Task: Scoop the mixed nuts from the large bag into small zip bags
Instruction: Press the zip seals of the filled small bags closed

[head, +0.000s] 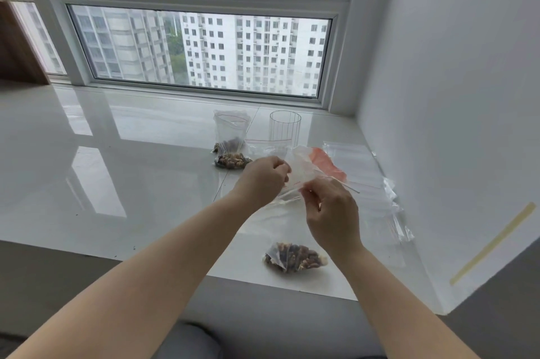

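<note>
Two hands, left hand [264, 176], right hand [330, 209], pinching empty zip bag [301, 171] between them

From my seat at the feed, I see two forearms entering from the bottom edge, both bare from the frame edge to the wrist, with no sleeve cuff reaching into view on either side. The left hand [264, 176] and the right hand [333, 212] are ungloved. I can make out no ring, watch, bracelet or strap on the parts that show, though the fingers are partly turned away from me. Low in the frame, between the two arms, a rounded patch of grey fabric [187, 341] shows, apparently clothing over a knee.
</note>
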